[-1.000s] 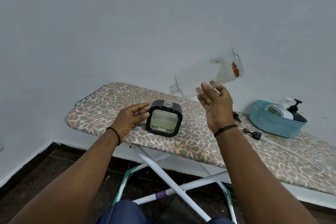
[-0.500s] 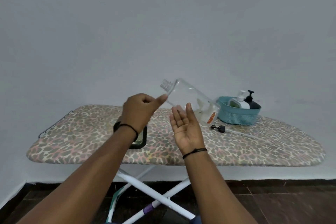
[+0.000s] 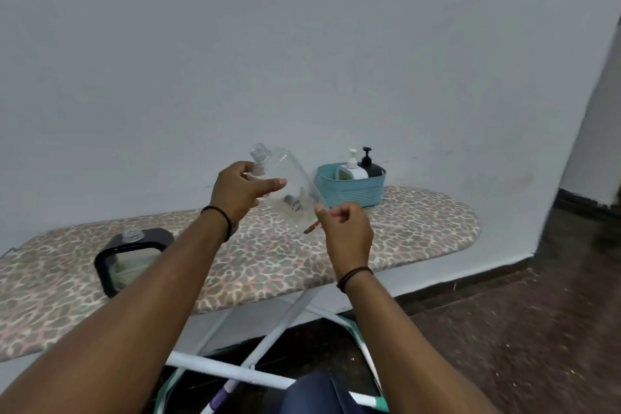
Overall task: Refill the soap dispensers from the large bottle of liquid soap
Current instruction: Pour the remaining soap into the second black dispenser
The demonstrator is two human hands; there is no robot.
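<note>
Both hands hold a clear plastic bottle (image 3: 289,185) tilted in the air above the ironing board (image 3: 420,228), its open threaded neck up and to the left. The left hand (image 3: 240,193) grips it near the neck; the right hand (image 3: 346,228) pinches its lower end. A black square dispenser (image 3: 111,259), uncapped, stands below the left forearm. Beyond the right hand, a teal basket (image 3: 353,190) holds a white pump bottle (image 3: 353,168) and a black pump bottle (image 3: 369,165).
</note>
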